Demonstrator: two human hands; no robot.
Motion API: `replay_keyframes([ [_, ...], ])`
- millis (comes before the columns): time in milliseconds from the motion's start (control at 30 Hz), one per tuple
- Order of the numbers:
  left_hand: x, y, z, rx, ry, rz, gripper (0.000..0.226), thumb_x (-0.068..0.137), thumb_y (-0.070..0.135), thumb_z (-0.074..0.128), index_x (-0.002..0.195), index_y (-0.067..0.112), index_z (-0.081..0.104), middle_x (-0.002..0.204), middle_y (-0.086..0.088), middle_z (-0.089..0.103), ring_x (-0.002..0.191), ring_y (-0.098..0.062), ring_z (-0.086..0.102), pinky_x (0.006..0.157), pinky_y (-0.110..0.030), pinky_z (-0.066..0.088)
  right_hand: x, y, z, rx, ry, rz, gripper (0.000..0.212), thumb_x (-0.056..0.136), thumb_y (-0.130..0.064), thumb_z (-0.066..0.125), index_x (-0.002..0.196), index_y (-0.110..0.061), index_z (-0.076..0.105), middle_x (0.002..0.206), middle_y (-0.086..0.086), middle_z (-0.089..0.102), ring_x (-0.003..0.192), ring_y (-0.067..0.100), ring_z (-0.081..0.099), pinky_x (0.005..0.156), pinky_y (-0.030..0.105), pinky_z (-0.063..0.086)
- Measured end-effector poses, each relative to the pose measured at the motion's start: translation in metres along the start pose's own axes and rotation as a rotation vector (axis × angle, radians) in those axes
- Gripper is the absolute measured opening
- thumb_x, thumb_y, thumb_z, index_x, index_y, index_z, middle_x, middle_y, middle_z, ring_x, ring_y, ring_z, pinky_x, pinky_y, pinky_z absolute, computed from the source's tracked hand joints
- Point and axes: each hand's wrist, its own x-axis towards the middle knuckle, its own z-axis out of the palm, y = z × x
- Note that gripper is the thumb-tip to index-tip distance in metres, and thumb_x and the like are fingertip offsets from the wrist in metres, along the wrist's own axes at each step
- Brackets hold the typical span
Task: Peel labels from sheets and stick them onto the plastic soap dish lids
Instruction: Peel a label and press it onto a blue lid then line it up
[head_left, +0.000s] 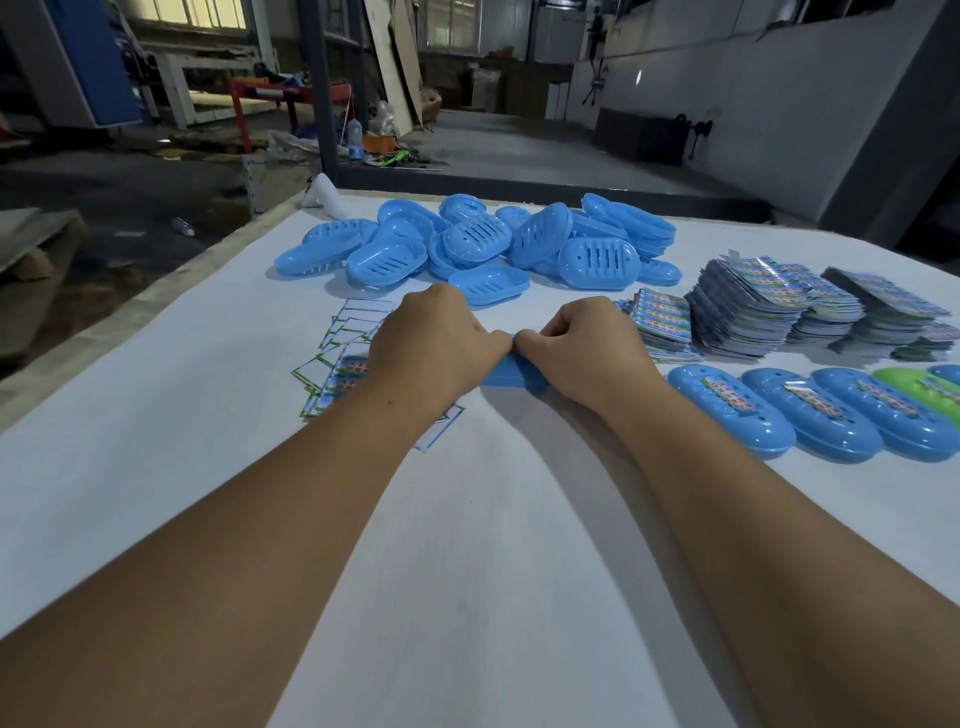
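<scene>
Blue, light, stiff and probably slippery, the oval plastic soap dish lid (511, 375) on the white worktop (467, 519) is best steadied by its rim, as fingers curled on the left hand (431, 343) and right hand (582, 348) meet over it, a label unseen.

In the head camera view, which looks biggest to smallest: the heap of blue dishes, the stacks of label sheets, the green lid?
1. Heap of blue dishes, widest spread.
2. Stacks of label sheets.
3. Green lid, smallest, though the frame edge and its neighbours hide part of it.
</scene>
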Motion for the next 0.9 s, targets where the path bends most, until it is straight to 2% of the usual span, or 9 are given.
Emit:
replay_keyframes([
  [100,0.001,0.003,0.000,0.172,0.062,0.082,0.030,0.079,0.053,0.062,0.081,0.024,0.070,0.080,0.001,0.068,0.078,-0.024,0.064,0.065,-0.033,0.050,0.000,-0.002,0.002,-0.058,0.035,-0.019,0.032,0.081,-0.042,0.068,0.067,-0.014,0.066,0.064,-0.004,0.065,0.070,0.014,0.059,0.053,0.027,0.040],
  [200,0.001,0.006,-0.001,0.316,0.144,0.170,0.029,0.083,0.053,0.059,0.087,0.025,0.067,0.086,0.000,0.066,0.080,-0.025,0.062,0.063,-0.032,0.042,0.001,-0.002,0.001,-0.100,0.034,-0.037,0.031,0.080,-0.043,0.068,0.063,-0.018,0.061,0.062,-0.005,0.063,0.070,0.017,0.060,0.054,0.028,0.038],
  [300,0.000,0.007,-0.002,0.354,0.163,0.195,0.027,0.085,0.051,0.057,0.088,0.026,0.066,0.087,0.000,0.065,0.081,-0.025,0.061,0.062,-0.032,0.040,0.002,-0.003,-0.002,-0.148,0.019,-0.037,0.032,0.079,-0.046,0.068,0.063,-0.018,0.062,0.059,-0.002,0.064,0.070,0.023,0.065,0.063,0.031,0.051],
  [400,0.000,0.006,-0.002,0.332,0.144,0.182,0.027,0.084,0.051,0.058,0.088,0.026,0.064,0.087,0.001,0.064,0.080,-0.025,0.060,0.062,-0.032,0.040,0.002,-0.004,-0.003,-0.184,0.020,-0.038,0.032,0.077,-0.047,0.067,0.066,-0.018,0.066,0.059,0.000,0.066,0.069,0.024,0.066,0.064,0.032,0.055],
  [533,0.001,0.001,-0.001,0.198,0.080,0.092,0.032,0.081,0.057,0.064,0.088,0.026,0.066,0.091,0.002,0.063,0.084,-0.024,0.060,0.065,-0.032,0.041,0.003,-0.005,-0.003,-0.322,0.044,-0.075,0.038,0.078,-0.053,0.062,0.075,-0.015,0.067,0.072,0.003,0.067,0.075,0.025,0.063,0.054,0.029,0.041],
  [700,0.002,-0.008,0.003,0.027,-0.002,0.000,0.042,0.077,0.067,0.066,0.095,0.032,0.052,0.080,0.009,0.056,0.083,-0.020,0.058,0.066,-0.032,0.038,0.002,-0.001,-0.005,-0.274,-0.001,-0.002,0.044,0.079,-0.063,0.062,0.080,-0.019,0.062,0.078,-0.002,0.066,0.080,0.025,0.062,0.061,0.032,0.044],
  [767,0.001,-0.009,0.003,0.022,0.001,-0.008,0.041,0.077,0.067,0.066,0.096,0.033,0.052,0.080,0.010,0.054,0.083,-0.020,0.057,0.066,-0.032,0.038,0.000,0.001,-0.005,-0.273,-0.017,0.000,0.043,0.081,-0.064,0.060,0.078,-0.022,0.059,0.079,-0.004,0.064,0.081,0.024,0.062,0.061,0.033,0.042],
  [900,0.001,-0.009,0.003,-0.054,0.053,0.004,0.030,0.086,0.059,0.059,0.096,0.031,0.055,0.087,0.007,0.063,0.084,-0.021,0.060,0.068,-0.033,0.041,-0.002,0.004,-0.005,-0.235,0.031,-0.035,0.035,0.086,-0.063,0.057,0.087,-0.028,0.056,0.082,-0.011,0.057,0.087,0.021,0.058,0.066,0.035,0.039],
])
